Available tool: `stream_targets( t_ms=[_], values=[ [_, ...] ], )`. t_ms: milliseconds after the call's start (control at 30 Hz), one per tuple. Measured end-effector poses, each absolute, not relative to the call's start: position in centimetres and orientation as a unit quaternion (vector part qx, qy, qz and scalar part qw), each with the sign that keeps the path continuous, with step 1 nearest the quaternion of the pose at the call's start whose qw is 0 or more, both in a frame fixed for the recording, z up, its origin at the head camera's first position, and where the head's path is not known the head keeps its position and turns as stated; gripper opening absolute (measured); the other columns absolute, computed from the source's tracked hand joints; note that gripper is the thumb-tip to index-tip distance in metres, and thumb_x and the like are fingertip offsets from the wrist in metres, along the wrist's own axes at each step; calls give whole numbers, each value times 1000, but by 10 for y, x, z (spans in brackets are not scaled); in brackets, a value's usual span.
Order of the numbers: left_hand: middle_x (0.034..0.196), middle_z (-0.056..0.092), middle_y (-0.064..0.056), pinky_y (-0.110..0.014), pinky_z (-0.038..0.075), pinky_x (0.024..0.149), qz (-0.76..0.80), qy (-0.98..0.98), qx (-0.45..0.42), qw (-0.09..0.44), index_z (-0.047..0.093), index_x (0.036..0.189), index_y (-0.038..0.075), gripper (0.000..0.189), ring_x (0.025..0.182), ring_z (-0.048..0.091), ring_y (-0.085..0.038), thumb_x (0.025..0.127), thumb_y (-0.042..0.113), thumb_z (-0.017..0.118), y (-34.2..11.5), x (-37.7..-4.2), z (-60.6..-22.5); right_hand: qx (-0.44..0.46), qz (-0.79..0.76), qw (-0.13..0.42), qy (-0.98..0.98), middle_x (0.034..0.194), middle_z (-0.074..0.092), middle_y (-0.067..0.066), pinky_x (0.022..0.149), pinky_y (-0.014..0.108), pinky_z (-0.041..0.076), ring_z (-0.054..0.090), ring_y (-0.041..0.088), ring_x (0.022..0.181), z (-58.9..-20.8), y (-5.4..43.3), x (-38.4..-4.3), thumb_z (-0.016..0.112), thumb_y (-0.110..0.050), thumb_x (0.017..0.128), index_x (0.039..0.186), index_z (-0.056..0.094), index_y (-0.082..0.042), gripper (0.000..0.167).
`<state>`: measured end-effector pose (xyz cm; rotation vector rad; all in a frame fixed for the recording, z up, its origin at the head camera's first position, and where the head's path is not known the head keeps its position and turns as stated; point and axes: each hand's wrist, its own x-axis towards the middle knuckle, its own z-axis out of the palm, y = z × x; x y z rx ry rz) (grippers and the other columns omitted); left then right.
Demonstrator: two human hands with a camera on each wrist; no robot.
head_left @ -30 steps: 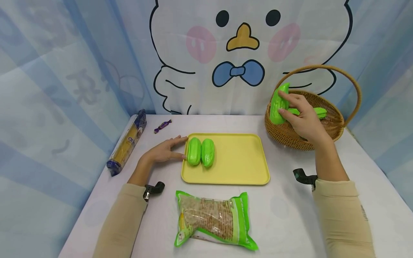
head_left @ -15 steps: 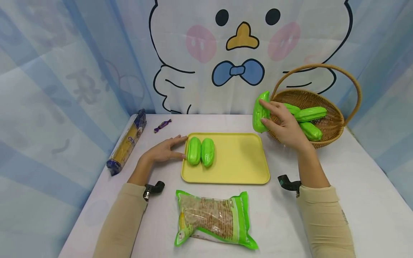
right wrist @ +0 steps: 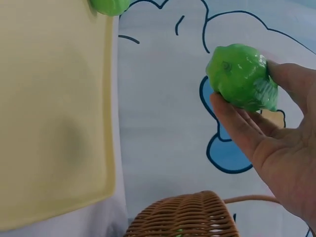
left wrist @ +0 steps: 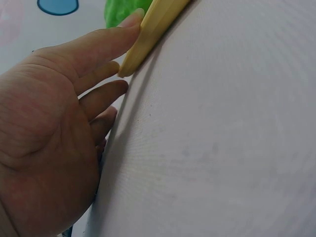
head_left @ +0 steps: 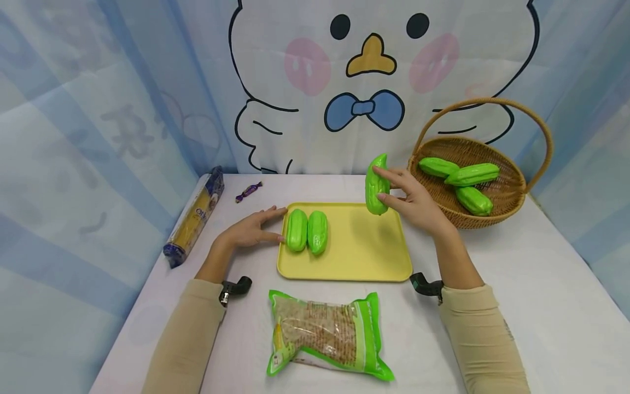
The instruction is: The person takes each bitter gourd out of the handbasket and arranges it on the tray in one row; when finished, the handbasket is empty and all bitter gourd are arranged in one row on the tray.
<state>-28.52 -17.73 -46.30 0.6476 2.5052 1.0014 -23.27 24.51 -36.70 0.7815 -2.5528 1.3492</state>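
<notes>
In the head view my right hand [head_left: 415, 201] pinches a shiny green cucumber [head_left: 376, 187] between thumb and fingers, held upright above the tray's far right corner. The right wrist view shows that cucumber [right wrist: 242, 76] end-on, thumb on one side and fingers on the other. Two more cucumbers [head_left: 317, 232] lie side by side at the left end of the yellow tray [head_left: 364, 257]. My left hand [head_left: 246, 230] rests at the tray's left edge, fingers extended. Its thumb touches the rim of the tray [left wrist: 153, 34] in the left wrist view.
At the back right stands a wicker basket [head_left: 509, 191] with a tall handle, holding several cucumbers [head_left: 472, 175]. A bag with a green border [head_left: 325, 334] lies in front of the tray. On the left are a long yellow-and-blue package [head_left: 194, 216] and a small wrapped candy [head_left: 249, 191].
My right hand has carried the cucumber from above the basket leftward and nearer, over the tray's right end. The cucumbers left in the basket have come into view. My left hand stays put.
</notes>
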Motion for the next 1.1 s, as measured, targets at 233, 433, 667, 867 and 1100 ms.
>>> stream_targets(
  t_ms=[233,433,667,867,1100],
  values=[
    [175,15,-10,-59,3,132,358,885,234,183,34,164,27,92,163,3,-37,89,50,81,-177,-285,-463,254,452,58,-853,149,51,13,92,20,52,54,31,126,-375,239,-235,65,-8,103,158,48,-20,59],
    [175,15,-10,-59,2,132,359,884,234,185,34,165,27,92,163,2,-37,89,49,81,-177,-285,-462,237,446,26,-863,152,50,15,95,36,57,56,37,128,-381,234,-235,68,-15,102,158,49,-22,59],
    [175,15,-10,-59,2,132,360,883,235,186,34,165,27,93,163,2,-37,88,51,81,-177,-286,-462,240,441,-2,-865,156,50,17,103,58,54,59,43,128,-388,228,-236,69,-18,102,157,49,-19,59],
    [175,15,-9,-59,2,132,361,883,233,188,34,164,28,93,163,2,-37,88,52,81,-178,-287,-463,234,429,-34,-872,159,48,14,102,59,55,62,41,128,-392,226,-237,71,-25,101,158,48,-24,61],
    [176,14,-9,-59,1,132,363,883,229,190,34,164,29,93,163,1,-37,87,52,81,-179,-287,-464,240,411,-88,-875,162,43,13,105,60,52,58,42,133,-396,222,-235,74,-25,99,160,44,-25,69]
  ],
)
